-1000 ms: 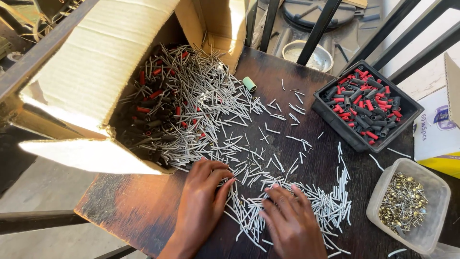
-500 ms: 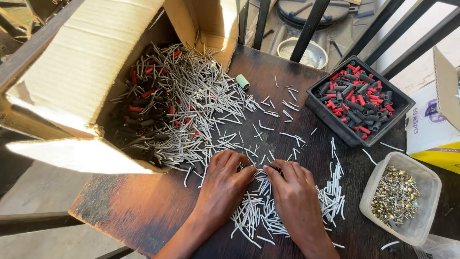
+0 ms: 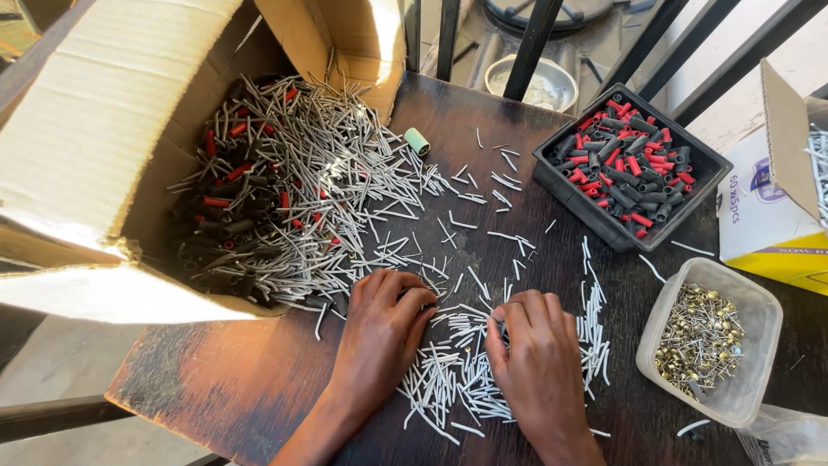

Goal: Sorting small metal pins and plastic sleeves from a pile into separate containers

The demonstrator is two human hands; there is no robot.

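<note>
1. Both hands lie palm down on the dark wooden table (image 3: 216, 380), fingers bent over a scatter of thin grey tubes (image 3: 448, 380); whether either one has a tube pinched under its fingertips cannot be told from above.
2. Left hand (image 3: 379, 332) rests at the near edge of the spill that runs out of the cardboard box (image 3: 103, 147), its fingertips curled down onto the tubes just in front of the box mouth.
3. Right hand (image 3: 539, 362) sits just beside it, the two hands close but apart, with its fingers spread over a denser patch of tubes near the table's front.
4. Grey tubes lie all about the hands: a loose pile under and between them, a rough row just right of the right hand, and a thinner scatter farther back towards the middle of the table.
5. Tipped on its side at the left, the cardboard box has its flaps open; more grey tubes mixed with red and black sleeves (image 3: 224, 207) fill it and spill onto the wood.
6. One small pale green cylinder (image 3: 417, 141) lies alone near the box's far flap.
7. At the far right a black square tray (image 3: 552, 177) holds red and black sleeves, well apart from the hands.
8. Nearer on the right, a clear plastic tub (image 3: 755, 380) holds small brass-coloured metal pieces (image 3: 699, 336); it stands near the right hand without touching it.
9. Beyond the tub, a white and yellow carton (image 3: 768, 224) stands at the table's right edge.
</note>
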